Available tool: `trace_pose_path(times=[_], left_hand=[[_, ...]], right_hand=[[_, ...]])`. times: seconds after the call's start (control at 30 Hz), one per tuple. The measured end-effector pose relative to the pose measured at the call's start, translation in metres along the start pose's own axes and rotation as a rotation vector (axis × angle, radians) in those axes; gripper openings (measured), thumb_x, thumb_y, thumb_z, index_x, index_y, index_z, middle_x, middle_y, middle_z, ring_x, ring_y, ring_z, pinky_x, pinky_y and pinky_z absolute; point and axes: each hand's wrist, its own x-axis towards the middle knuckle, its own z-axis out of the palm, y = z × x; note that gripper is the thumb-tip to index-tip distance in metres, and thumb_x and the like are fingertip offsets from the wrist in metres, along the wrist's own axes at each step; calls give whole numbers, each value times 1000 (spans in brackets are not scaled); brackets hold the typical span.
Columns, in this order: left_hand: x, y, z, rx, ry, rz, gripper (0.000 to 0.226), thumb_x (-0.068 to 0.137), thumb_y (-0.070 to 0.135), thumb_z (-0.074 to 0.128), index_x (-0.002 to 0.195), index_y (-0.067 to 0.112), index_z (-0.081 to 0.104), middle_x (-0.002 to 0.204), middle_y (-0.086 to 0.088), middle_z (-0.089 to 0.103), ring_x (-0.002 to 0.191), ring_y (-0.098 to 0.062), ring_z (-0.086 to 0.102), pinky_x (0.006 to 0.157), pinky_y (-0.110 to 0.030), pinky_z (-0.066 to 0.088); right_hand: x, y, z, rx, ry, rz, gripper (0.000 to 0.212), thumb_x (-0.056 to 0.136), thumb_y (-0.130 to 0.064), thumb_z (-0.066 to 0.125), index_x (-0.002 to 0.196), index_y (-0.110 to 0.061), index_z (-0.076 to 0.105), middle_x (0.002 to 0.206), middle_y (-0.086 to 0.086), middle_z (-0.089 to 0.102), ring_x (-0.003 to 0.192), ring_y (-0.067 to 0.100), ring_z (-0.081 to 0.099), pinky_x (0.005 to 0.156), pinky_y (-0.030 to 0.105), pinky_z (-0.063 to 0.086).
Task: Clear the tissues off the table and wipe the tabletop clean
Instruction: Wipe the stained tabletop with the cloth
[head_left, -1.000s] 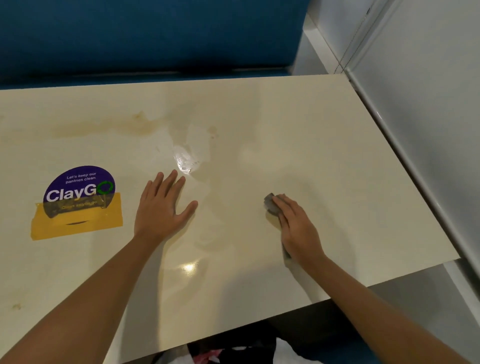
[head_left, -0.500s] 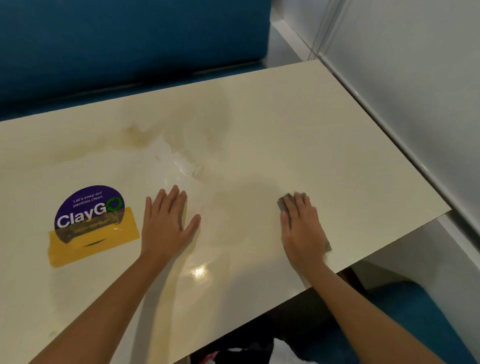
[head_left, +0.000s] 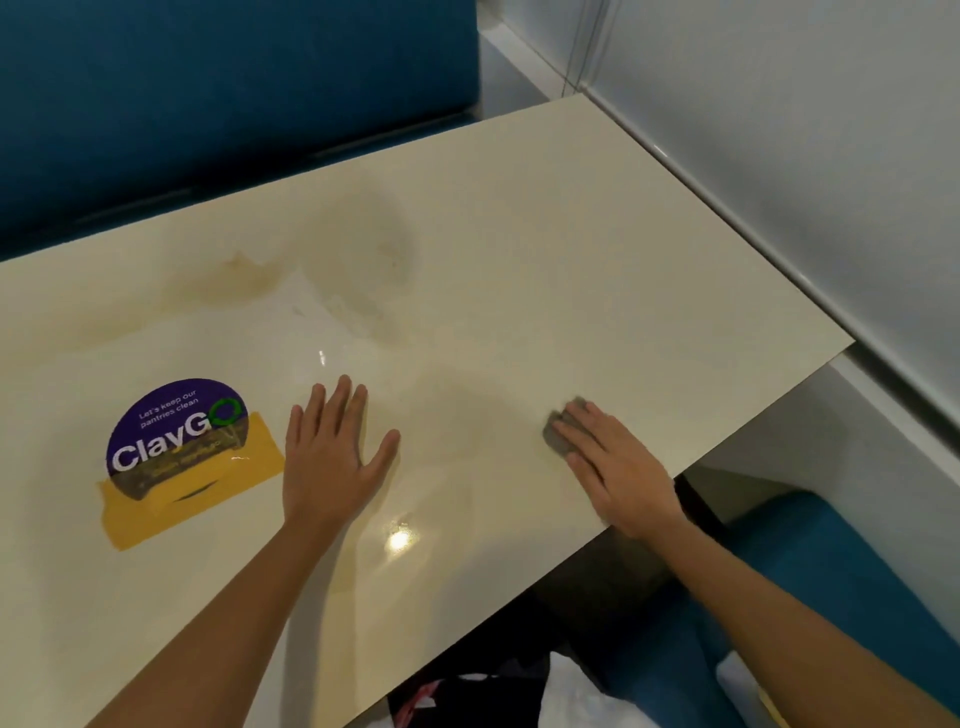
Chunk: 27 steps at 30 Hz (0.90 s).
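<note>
Right hand (head_left: 618, 467), cloth (head_left: 558, 441) nearer table (head_left: 623, 260) edge.

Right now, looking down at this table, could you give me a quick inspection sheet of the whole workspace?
Surface: cream tabletop, glossy, with a brownish stain at the far left and a dull smear beside it.
Job's things: grey cloth under the right hand; no tissues seen on the table.
Clutter: a purple ClayGo sticker over a yellow patch.
Grips: left hand flat on the table, fingers spread, holding nothing; right hand pressing the cloth with straight fingers.
Cables: nothing seen.
Surroundings: blue backrest beyond the table, pale wall on the right, blue seat below the table's right end.
</note>
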Motion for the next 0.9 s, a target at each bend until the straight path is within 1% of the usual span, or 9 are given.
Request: trace_pose_path(times=[0.07, 0.17, 0.3, 0.47, 0.6, 0.7, 0.77, 0.83, 0.9], left_hand=[[0, 0, 0, 3, 6, 3, 77, 86, 63, 20, 143, 13, 35, 153, -5, 27, 143, -27, 16, 116, -40, 5], [0, 0, 0, 7, 1, 1, 77, 86, 63, 19, 143, 14, 35, 153, -5, 27, 143, -27, 16, 116, -40, 5], [1, 1, 0, 8, 6, 1, 77, 85, 63, 19, 143, 14, 35, 153, -4, 27, 143, -27, 16, 116, -41, 6], [-1, 0, -1, 5, 10, 9, 78, 85, 63, 18, 144, 14, 34, 154, -4, 25, 144, -27, 15, 116, -40, 5], [1, 1, -4, -8, -3, 18, 80, 83, 64, 15, 144, 14, 33, 154, -4, 25, 144, -27, 14, 116, -40, 4], [-3, -11, -11, 20, -4, 53, 75, 85, 60, 18, 140, 16, 41, 150, -2, 34, 142, -25, 21, 115, -39, -2], [-10, -26, -17, 63, -2, 75, 68, 87, 57, 24, 136, 15, 47, 145, -4, 41, 140, -27, 28, 114, -41, -1], [-18, -42, -20, 91, 12, 59, 66, 88, 55, 27, 133, 14, 50, 143, -6, 45, 137, -29, 32, 114, -41, 1], [-23, -57, -23, 64, 22, -6, 69, 87, 57, 26, 135, 13, 49, 144, -6, 43, 138, -28, 31, 115, -39, 1]], right_hand=[[-3, 19, -5, 1, 97, 177, 47, 99, -38, 21, 143, -23, 30, 149, -4, 32, 141, 6, 14, 116, 31, 14], [3, 17, -5, 12, 207, 445, 51, 97, -33, 19, 141, -14, 37, 148, 6, 35, 140, 19, 22, 115, 31, 16], [14, -18, 11, -132, 196, 578, 50, 100, -28, 15, 143, -8, 30, 150, 12, 29, 141, 27, 20, 115, 38, 18], [27, -77, 30, -112, 140, 494, 60, 93, -31, 3, 144, -12, 28, 150, 9, 30, 142, 26, 19, 116, 34, 13], [27, -125, 39, -2, 142, 298, 45, 95, -28, 31, 135, -14, 47, 141, 6, 46, 134, 24, 38, 109, 30, 22], [17, -108, 26, 37, 65, 54, 43, 95, -36, 37, 134, -23, 48, 143, -5, 44, 136, 11, 32, 110, 24, 27], [22, -79, 16, -1, 12, -69, 44, 95, -41, 37, 137, -27, 45, 145, -8, 40, 137, 6, 29, 111, 27, 31], [33, -59, 11, -52, 12, -43, 47, 96, -42, 31, 140, -26, 39, 147, -5, 37, 139, 11, 26, 113, 35, 27], [46, -59, 13, -26, 70, 122, 48, 98, -39, 27, 142, -23, 35, 150, -2, 31, 141, 15, 21, 116, 32, 13]])
